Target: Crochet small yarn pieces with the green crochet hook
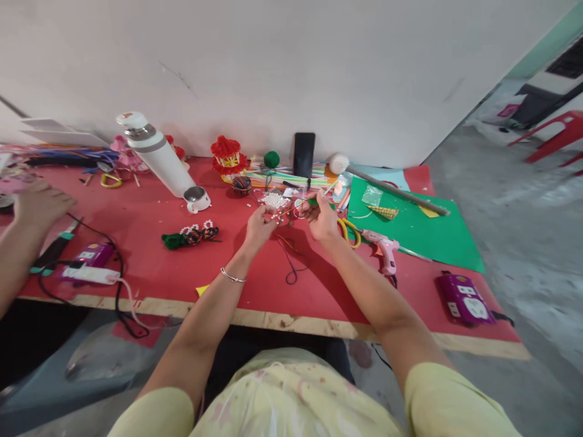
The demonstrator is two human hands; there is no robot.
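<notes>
Co-worker's hand lay at far L on red table, nr purple power strip. White flask tipped over, steel cup beside it. Beaded green piece lay L of the hands. Left hand & right hand met at mid-table, fingers pinched on small bead-and-thread piece. Yellow scissors, pink glue gun, green sheet, 2nd purple strip to R. No writing legible.
</notes>
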